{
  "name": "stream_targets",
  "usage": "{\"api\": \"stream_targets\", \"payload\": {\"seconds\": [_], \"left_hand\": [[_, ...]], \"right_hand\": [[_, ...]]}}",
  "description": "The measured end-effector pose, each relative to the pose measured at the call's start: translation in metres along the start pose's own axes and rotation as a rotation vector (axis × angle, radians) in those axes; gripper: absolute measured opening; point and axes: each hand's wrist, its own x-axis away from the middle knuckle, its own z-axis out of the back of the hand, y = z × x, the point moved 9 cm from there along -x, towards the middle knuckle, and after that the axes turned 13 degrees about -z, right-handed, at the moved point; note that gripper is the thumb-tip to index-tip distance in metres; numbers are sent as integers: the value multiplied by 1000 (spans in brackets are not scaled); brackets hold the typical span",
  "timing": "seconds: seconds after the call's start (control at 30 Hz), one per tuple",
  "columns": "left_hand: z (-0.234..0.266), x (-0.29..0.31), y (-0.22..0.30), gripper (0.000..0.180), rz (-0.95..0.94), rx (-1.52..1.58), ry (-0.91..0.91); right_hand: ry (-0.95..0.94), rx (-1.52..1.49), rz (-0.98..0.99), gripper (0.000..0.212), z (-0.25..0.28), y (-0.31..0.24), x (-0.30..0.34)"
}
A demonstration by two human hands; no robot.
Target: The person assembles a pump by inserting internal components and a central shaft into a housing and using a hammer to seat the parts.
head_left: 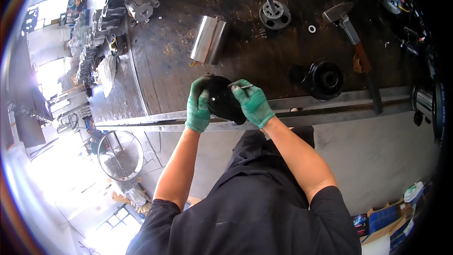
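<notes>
A black rounded housing (225, 100) with a small bright spot on its face is held at the bench's front edge. My left hand (198, 106), in a green work glove with darkened fingertips, is closed round its left side. On its right side my gloved right hand (255, 105) is closed, thumb and finger pinched by a slim metal pin (246, 86); the palm side is hidden. Just beyond lies a shiny metal cylinder (207, 40) on its side. Further right stands a round metal flange with an upright shaft (274, 13).
A dark workbench (160, 61) has a metal front rail. On its right lie a hammer (349, 30), a washer (312, 29) and a black ringed part (326, 79). Wired parts (395, 1) sit far right. Metal castings (140, 9) line the left; cardboard boxes (387, 219) are below right.
</notes>
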Motion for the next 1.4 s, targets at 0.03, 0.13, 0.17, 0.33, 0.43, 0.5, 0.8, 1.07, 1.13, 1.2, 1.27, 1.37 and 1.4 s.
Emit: {"api": "stream_targets", "payload": {"seconds": [0.03, 0.13, 0.17, 0.33, 0.43, 0.5, 0.8, 1.07, 1.13, 1.2, 1.27, 1.37, 1.4], "left_hand": [[1, -1, -1, 35, 11, -18, -16], [-4, -3, 7, 35, 24, -46, -24], [-4, -2, 3, 35, 37, -36, -24], [-2, -3, 4, 38, -15, -146, -108], [-4, -5, 9, 37, -42, -189, -141], [-5, -7, 11, 35, -79, -227, -170], [-10, -11, 11, 34, -119, -386, -301], [-12, -13, 19, 37, -147, -322, -224], [-13, -13, 21, 36, -150, -331, -235], [-12, -12, 21, 35, -142, -323, -232], [-9, -10, 17, 35, -123, -297, -212], [-5, -7, 11, 30, -102, -313, -227], [-5, -7, 12, 30, -107, -317, -226]], "right_hand": [[18, 4, -10, 16, 1, 3, -4], [-1, -20, 9, 15, -1, 5, -8], [-19, -32, 24, 15, -1, 4, -9], [-54, 80, 9, 16, -4, -10, -7], [-53, 101, -1, 15, -6, -9, -7], [-64, 67, -24, 13, -7, -7, -7], [-63, 85, 42, 15, -11, -3, 0], [-98, 14, -27, 15, -8, 2, 7], [-80, -18, 6, 15, -7, 1, 8], [-68, -24, 24, 15, -7, 0, 10], [-63, -2, 28, 15, -7, -1, 11], [-76, 81, 65, 16, -12, 4, 6], [-62, 81, 74, 16, -12, 4, 7]]}}
